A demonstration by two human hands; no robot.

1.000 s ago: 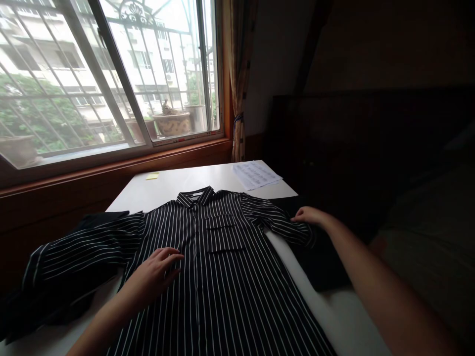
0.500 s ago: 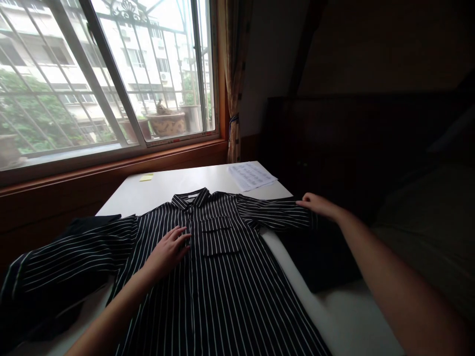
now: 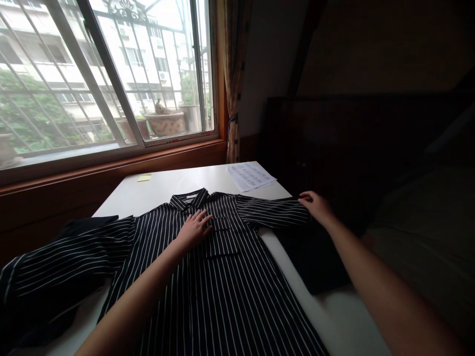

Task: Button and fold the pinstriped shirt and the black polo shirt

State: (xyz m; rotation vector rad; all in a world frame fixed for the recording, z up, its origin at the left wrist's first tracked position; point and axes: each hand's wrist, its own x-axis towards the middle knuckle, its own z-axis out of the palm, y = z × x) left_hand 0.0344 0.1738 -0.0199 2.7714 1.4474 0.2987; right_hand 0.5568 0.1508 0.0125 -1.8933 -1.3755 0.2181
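Black cloth with white stripes made up the shirt (image 3: 222, 301), which lay front up on the white table (image 3: 181, 180), collar (image 3: 190, 199) toward the window (image 3: 113, 74). The left hand (image 3: 195, 228) was palm down over its chest, at the edge of the pocket (image 3: 222, 243), the grip loosely spread. The right hand (image 3: 314, 205) was at the end of the outstretched sleeve (image 3: 272, 211); whether that grip pinched the fabric could not be told. Dark cloth (image 3: 315, 262) showed below this sleeve. Printed papers (image 3: 251, 176) and a yellow note (image 3: 144, 177) lay beyond the shirt.
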